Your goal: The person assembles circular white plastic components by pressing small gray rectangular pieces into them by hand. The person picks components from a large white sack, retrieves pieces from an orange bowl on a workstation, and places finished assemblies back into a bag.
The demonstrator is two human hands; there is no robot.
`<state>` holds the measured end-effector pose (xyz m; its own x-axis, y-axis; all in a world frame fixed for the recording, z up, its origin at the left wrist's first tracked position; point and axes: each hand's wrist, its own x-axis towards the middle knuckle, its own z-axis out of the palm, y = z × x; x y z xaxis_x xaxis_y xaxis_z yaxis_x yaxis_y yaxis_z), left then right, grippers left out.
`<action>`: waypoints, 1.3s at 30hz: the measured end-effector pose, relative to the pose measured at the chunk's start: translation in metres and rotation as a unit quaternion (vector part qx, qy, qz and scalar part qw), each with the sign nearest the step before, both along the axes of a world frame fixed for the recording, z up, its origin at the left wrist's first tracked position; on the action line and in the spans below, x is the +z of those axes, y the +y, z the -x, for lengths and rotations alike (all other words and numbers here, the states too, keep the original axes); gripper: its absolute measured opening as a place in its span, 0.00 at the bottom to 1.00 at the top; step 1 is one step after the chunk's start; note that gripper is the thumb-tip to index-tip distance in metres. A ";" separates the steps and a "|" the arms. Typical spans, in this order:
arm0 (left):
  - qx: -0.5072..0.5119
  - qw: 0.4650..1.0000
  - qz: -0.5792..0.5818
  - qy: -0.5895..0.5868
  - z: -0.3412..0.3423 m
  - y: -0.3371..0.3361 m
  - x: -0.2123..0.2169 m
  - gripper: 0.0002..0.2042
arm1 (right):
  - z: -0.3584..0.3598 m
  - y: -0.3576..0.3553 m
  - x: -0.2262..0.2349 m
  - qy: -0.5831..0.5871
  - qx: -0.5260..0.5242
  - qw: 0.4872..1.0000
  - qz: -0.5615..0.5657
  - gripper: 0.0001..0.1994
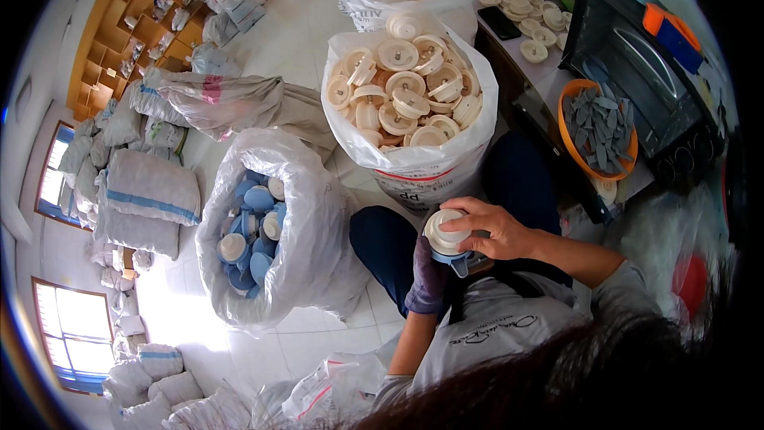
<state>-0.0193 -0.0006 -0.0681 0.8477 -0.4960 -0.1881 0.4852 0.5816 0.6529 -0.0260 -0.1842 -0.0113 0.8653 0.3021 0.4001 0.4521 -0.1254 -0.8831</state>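
Over my lap I hold a round plastic part with a stepped cream top and a blue-grey base [446,235]. My left hand [427,279], in a purple glove, is wrapped round its side and underside. The bare fingers of my right hand [497,227] grip the cream top from the right. Ahead of my hands, an open white sack [422,167] is heaped with round cream plastic parts [410,103], some with a metal pin in the middle. To the left, another white sack [306,191] holds blue-grey parts [259,199], several with cream tops.
At right, an orange bowl [563,129] of grey plastic strips [601,131] sits by a black oven [637,64]. More cream parts [533,16] and a black phone [499,23] lie on the table. Stuffed sacks [151,187] are piled along the left wall, near wooden shelves [131,20].
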 end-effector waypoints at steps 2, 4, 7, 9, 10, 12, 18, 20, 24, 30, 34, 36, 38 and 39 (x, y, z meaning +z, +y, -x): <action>0.007 1.000 -0.002 0.014 0.001 -0.001 -0.001 0.34 | 0.000 0.001 0.000 -0.020 -0.006 1.000 0.016 0.24; 0.009 1.000 -0.014 -0.003 0.002 -0.001 0.001 0.35 | 0.000 0.001 -0.001 -0.038 -0.009 0.999 0.026 0.24; 0.007 0.999 -0.041 -0.003 0.003 -0.001 0.011 0.35 | 0.000 0.002 -0.005 -0.062 -0.010 0.998 0.027 0.24; 0.008 0.999 -0.051 0.007 0.004 -0.002 0.012 0.35 | 0.002 0.003 -0.007 -0.077 -0.012 0.997 0.025 0.24; 0.013 0.999 -0.051 0.013 0.004 -0.001 0.011 0.35 | 0.001 0.003 -0.008 -0.080 -0.013 0.996 0.027 0.24; 0.017 0.998 -0.053 0.020 0.005 -0.001 0.011 0.35 | 0.001 0.004 -0.009 -0.086 -0.016 0.996 0.032 0.24; 0.015 0.997 -0.065 0.026 0.005 0.000 0.014 0.35 | -0.002 0.004 -0.009 -0.114 -0.010 0.992 0.051 0.24; 0.012 0.997 -0.063 0.030 0.006 0.002 0.015 0.35 | 0.000 0.002 0.000 -0.120 -0.001 0.990 0.076 0.26; 0.005 0.995 -0.097 0.021 0.005 0.002 0.016 0.32 | 0.003 0.002 -0.005 -0.151 -0.002 0.981 0.125 0.28; -0.006 0.997 -0.069 0.035 0.006 0.004 0.016 0.26 | 0.007 0.004 -0.004 -0.181 -0.020 0.973 0.142 0.27; -0.004 0.995 -0.088 0.038 0.009 0.003 0.016 0.25 | 0.009 0.005 -0.006 -0.196 -0.039 0.968 0.149 0.27; -0.005 0.994 -0.107 0.018 0.009 0.002 0.017 0.22 | 0.010 0.004 -0.006 -0.200 -0.049 0.967 0.152 0.26; -0.006 0.991 -0.131 -0.014 0.009 0.004 0.013 0.19 | 0.012 0.003 -0.005 -0.201 -0.048 0.966 0.154 0.27; 0.001 0.990 -0.139 -0.010 0.009 0.006 0.004 0.17 | 0.012 0.003 -0.004 -0.201 -0.049 0.966 0.155 0.27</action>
<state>-0.0285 0.0049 -0.0643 0.8537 -0.4261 -0.2993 0.4690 0.3794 0.7976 -0.0384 -0.1812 -0.0155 0.6898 0.3866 0.6122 0.7229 -0.4154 -0.5521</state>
